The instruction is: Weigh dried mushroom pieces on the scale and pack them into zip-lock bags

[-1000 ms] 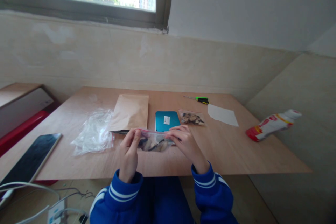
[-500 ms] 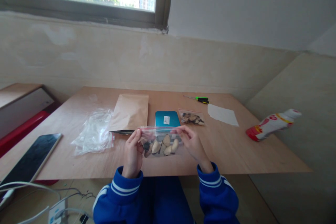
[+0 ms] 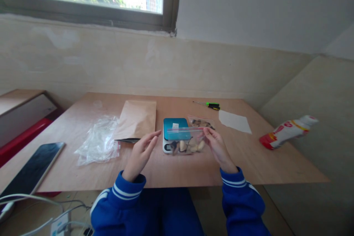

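Observation:
A clear zip bag holding pale and dark dried pieces hangs from my right hand, whose fingers pinch its top right corner by the red zip strip. My left hand is empty, fingers stretched out and apart, left of the bag. Behind the bag lies a small kitchen scale with a blue-green top and a white label; the bag partly covers it. A second zip bag of dried pieces rests on the table just right of the scale.
A brown paper pouch and a pile of clear plastic bags lie left. A phone is at the left edge. A screwdriver, white paper and a tilted bottle are to the right.
My left hand has let go of the bag and opened, moving slightly left. My right hand has carried the bag right, in front of the scale.

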`<state>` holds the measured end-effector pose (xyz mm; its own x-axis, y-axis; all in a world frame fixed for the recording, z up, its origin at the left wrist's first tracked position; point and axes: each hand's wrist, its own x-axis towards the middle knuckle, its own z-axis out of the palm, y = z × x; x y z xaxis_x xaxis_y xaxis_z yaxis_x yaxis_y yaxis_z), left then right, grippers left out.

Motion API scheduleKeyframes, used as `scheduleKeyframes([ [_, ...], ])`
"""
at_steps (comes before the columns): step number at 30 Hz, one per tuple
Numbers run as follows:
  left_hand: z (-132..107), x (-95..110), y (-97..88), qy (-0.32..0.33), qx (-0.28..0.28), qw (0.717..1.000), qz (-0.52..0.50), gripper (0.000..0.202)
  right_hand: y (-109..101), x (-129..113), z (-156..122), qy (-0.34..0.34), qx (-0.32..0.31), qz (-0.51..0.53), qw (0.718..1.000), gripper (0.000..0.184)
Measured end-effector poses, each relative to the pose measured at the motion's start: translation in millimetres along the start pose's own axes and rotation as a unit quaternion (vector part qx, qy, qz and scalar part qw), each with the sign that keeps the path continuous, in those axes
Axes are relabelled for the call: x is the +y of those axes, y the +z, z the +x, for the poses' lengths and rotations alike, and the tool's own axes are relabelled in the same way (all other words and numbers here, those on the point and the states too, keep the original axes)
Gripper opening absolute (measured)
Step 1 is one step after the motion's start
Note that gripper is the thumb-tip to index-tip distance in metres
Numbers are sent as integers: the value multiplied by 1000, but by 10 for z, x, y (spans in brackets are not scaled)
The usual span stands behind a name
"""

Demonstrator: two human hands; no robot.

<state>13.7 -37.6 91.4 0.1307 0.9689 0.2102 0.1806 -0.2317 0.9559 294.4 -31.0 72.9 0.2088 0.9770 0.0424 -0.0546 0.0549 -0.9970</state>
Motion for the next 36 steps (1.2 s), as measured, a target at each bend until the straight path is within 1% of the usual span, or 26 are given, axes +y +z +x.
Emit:
scheduleKeyframes([
  [2, 42, -131, -256, 45, 12, 993, 111, 37, -223, 78, 190, -12, 72, -35, 997, 51],
  [4, 89, -302, -559, 84, 43, 968, 233, 37, -450, 181, 395, -26, 151, -108, 982, 52],
  [5, 113, -392, -713, 97, 47, 954, 281, 38, -548, 237, 492, -33, 185, -146, 971, 50],
  [6, 137, -480, -857, 105, 38, 942, 318, 41, -628, 291, 581, -36, 212, -174, 961, 47],
  [8, 185, -639, -1098, 97, 0, 927, 363, 48, -725, 387, 729, -36, 249, -213, 944, 39],
  [10, 232, -767, -1258, 83, -25, 917, 389, 51, -746, 459, 844, -31, 274, -244, 930, 31],
  [12, 282, -863, -1348, 76, -42, 911, 403, 50, -714, 498, 940, -26, 293, -281, 914, 25],
  [16, 373, -958, -1425, 68, -71, 905, 413, 42, -600, 480, 1108, -19, 305, -342, 888, 17],
  [19, 406, -944, -1449, 62, -91, 904, 414, 44, -505, 411, 1169, -28, 309, -377, 873, 21],
  [23, 394, -834, -1414, 80, -76, 907, 406, 42, -297, 293, 1110, -64, 316, -408, 854, 27],
  [25, 379, -758, -1359, 91, -61, 906, 409, 38, -119, 208, 1025, -91, 284, -413, 861, 29],
  [27, 373, -684, -1286, 108, -33, 899, 423, 36, 126, 86, 890, -123, 215, -411, 878, 26],
  [29, 383, -620, -1199, 137, 0, 894, 427, 35, 430, -74, 699, -162, 104, -396, 898, 20],
  [30, 392, -590, -1153, 153, 15, 895, 420, 33, 596, -160, 586, -187, 29, -380, 905, 20],
  [31, 403, -561, -1106, 167, 30, 897, 408, 31, 765, -242, 467, -224, -95, -343, 907, 23],
  [32, 414, -531, -1057, 178, 46, 901, 393, 29, 933, -313, 350, -252, -199, -314, 893, 25],
  [33, 423, -500, -1006, 187, 61, 906, 376, 28, 1094, -366, 243, -274, -270, -297, 874, 27],
  [34, 429, -467, -955, 193, 75, 910, 358, 26, 1244, -397, 150, -294, -316, -289, 854, 29],
  [35, 432, -433, -903, 200, 88, 915, 340, 24, 1381, -406, 79, -315, -331, -295, 839, 31],
  [36, 430, -401, -851, 206, 101, 918, 324, 21, 1503, -395, 29, -330, -332, -320, 824, 33],
])
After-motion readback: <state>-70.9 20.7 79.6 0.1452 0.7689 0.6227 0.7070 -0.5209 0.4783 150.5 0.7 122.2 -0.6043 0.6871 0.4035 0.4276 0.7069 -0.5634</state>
